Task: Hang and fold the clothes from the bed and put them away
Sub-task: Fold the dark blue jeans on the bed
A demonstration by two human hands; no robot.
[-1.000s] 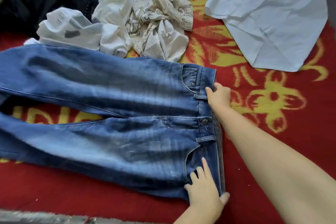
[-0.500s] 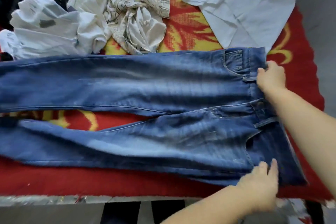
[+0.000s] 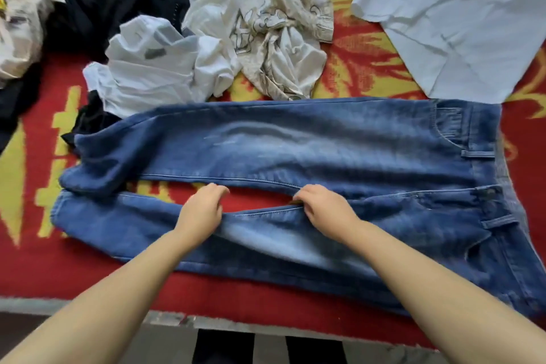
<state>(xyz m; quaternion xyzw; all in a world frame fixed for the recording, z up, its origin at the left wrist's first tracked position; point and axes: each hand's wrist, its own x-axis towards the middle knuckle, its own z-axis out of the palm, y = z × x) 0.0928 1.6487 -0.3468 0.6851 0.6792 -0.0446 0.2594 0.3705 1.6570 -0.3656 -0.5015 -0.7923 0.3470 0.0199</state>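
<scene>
denim, blue and faded: the long pair of jeans [image 3: 295, 156] lies flat across the red and yellow patterned bedcover [image 3: 44, 260], legs left, waistband right. the left hand [image 3: 204, 210] and right hand [image 3: 325, 210] each pinch the near leg's inner seam with curled fingers, seemingly to fold it over the far leg.
</scene>
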